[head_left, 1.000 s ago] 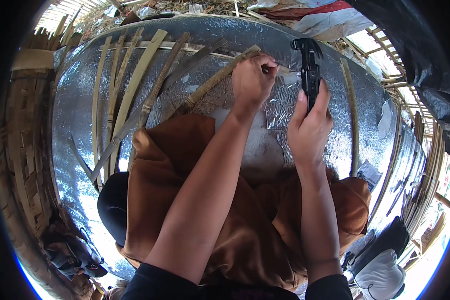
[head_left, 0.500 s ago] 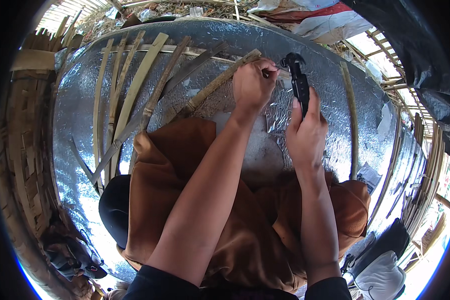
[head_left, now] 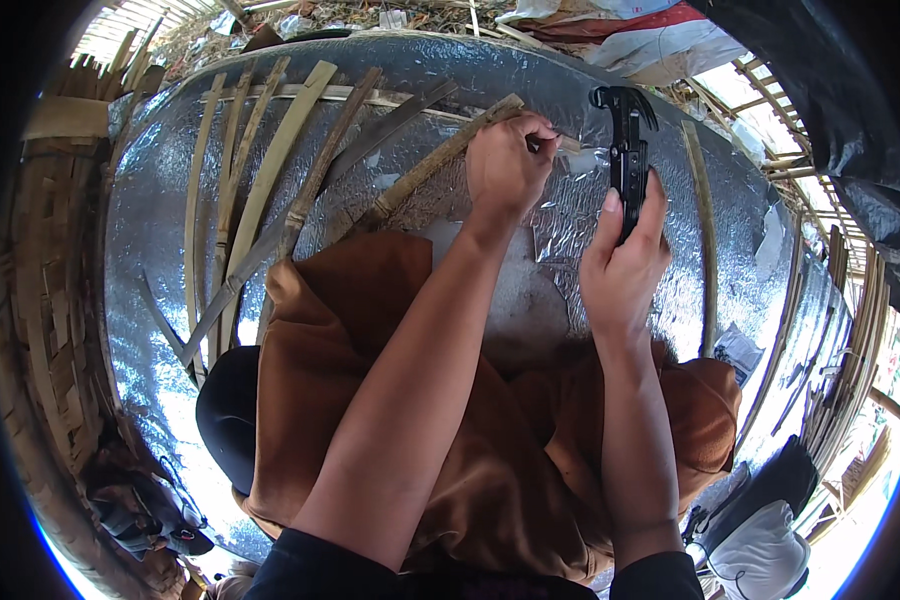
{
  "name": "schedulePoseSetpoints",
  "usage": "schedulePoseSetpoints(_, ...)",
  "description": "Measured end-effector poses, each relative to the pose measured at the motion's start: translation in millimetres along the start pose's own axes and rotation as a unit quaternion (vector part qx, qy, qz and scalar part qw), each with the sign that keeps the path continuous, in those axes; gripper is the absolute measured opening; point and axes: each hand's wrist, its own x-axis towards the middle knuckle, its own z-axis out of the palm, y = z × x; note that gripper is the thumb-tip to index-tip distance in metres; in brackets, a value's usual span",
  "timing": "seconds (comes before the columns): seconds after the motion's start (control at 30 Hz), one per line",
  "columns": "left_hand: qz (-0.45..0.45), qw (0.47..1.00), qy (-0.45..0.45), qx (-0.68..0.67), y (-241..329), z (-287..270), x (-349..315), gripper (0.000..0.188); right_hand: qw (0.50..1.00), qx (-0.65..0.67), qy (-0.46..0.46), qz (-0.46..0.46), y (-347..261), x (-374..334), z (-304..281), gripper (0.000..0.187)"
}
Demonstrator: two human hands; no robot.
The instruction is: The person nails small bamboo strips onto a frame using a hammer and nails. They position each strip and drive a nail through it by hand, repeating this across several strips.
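Note:
My right hand (head_left: 625, 265) grips the handle of a black claw hammer (head_left: 627, 140), its head raised over the silver foil sheet (head_left: 160, 200). My left hand (head_left: 510, 160) is closed at the end of a bamboo strip (head_left: 430, 165) that slants across the foil, fingers pinched together on something too small to make out. Several more bamboo strips (head_left: 270, 180) lie fanned out to the left of it. An orange-brown cloth (head_left: 410, 420) covers my lap under both forearms.
A thin bamboo slat (head_left: 705, 230) runs along the right side of the foil. Woven bamboo wall (head_left: 50, 290) curves along the left. A black and white bag (head_left: 760, 530) sits at lower right, and red and white cloth (head_left: 630, 25) lies at the top.
The hammer has swung up and back to the right from the lower position it had half a second ago. The left hand stays on the end of the bamboo strip.

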Motion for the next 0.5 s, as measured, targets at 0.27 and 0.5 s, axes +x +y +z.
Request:
schedulePoseSetpoints(0.27, -0.008, 1.0, 0.0, -0.009, 2.9, -2.3, 0.5, 0.01, 0.999, 0.015, -0.033, 0.026, 6.9, 0.3, 4.5, 0.041)
schedulePoseSetpoints(0.5, -0.006, 1.0, -0.007, 0.01, 5.8, -4.8, 0.6, 0.011, 0.995, 0.033, -0.05, 0.076, 5.5, 3.8, 1.5, 0.04)
